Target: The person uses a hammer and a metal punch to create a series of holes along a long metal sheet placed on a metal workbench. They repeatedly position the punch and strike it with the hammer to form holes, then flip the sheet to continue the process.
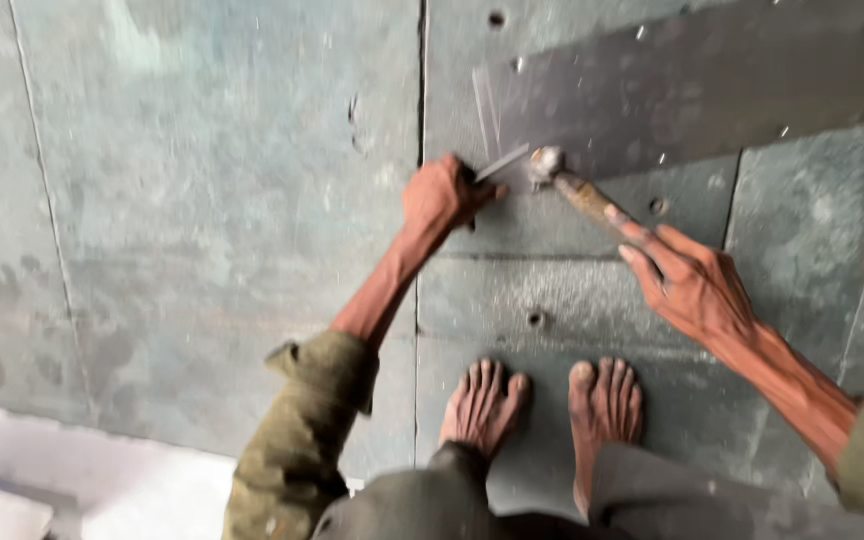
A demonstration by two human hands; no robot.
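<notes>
My left hand (442,195) grips a thin metal chisel (502,163), its tip slanting up and to the right onto a dark metal sheet (692,85). In my right hand (687,280) I hold a hammer by its wooden handle (587,198). The rounded hammer head (545,163) sits right at the chisel's end, touching or nearly so. Pale scratch lines mark the sheet just above the chisel. Both sleeves are olive green.
I stand barefoot, left foot (484,402) and right foot (605,400), on grey-green metal plates (202,200) with seams and small round holes (535,319). A pale floor strip (72,480) shows at the lower left edge.
</notes>
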